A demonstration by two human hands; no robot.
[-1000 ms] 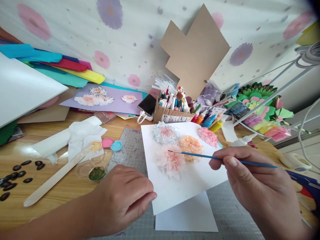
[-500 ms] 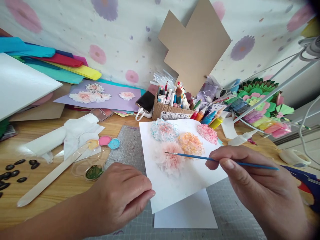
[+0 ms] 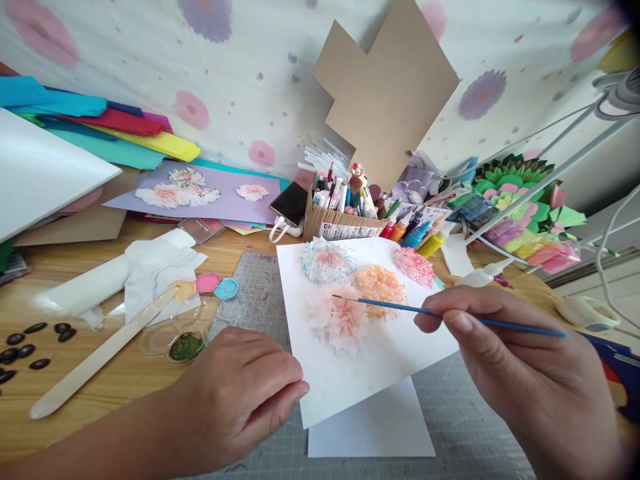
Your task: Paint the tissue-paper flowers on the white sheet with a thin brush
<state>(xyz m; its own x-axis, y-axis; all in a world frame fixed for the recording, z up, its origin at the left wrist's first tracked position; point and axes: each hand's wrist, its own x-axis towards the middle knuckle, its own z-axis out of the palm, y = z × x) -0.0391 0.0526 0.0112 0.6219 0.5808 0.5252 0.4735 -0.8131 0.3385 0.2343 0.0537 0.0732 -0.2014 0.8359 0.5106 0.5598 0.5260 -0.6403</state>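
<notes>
My right hand [image 3: 515, 360] pinches a thin blue paintbrush [image 3: 395, 305] between thumb and fingers. The dark brush tip is over the pale pink ruffled paper flower [image 3: 343, 327]; whether it touches is hard to tell. This flower is on a white sheet of paper [image 3: 370, 383], together with a blue-edged flower [image 3: 327, 260], an orange one [image 3: 383, 288] and a deep pink one [image 3: 414, 267]. At the sheet's left edge my left hand [image 3: 250, 387] is closed, thumb and forefinger gripping the paper. A second white sheet [image 3: 373, 433] lies beneath on the grey cutting mat [image 3: 260, 287].
To the left are a clear flower-shaped palette [image 3: 186, 347] with paints, a pale flat stick [image 3: 100, 363], crumpled tissue [image 3: 160, 267] and several black oval pieces [image 3: 25, 350]. Behind stand a cardboard box of pens [image 3: 343, 220], paint bottles [image 3: 415, 230] and a phone [image 3: 290, 202].
My right hand and the paintbrush have shifted slightly to the right, with the tip moving up a little over the pale pink flower. My left hand stays at the paper's edge.
</notes>
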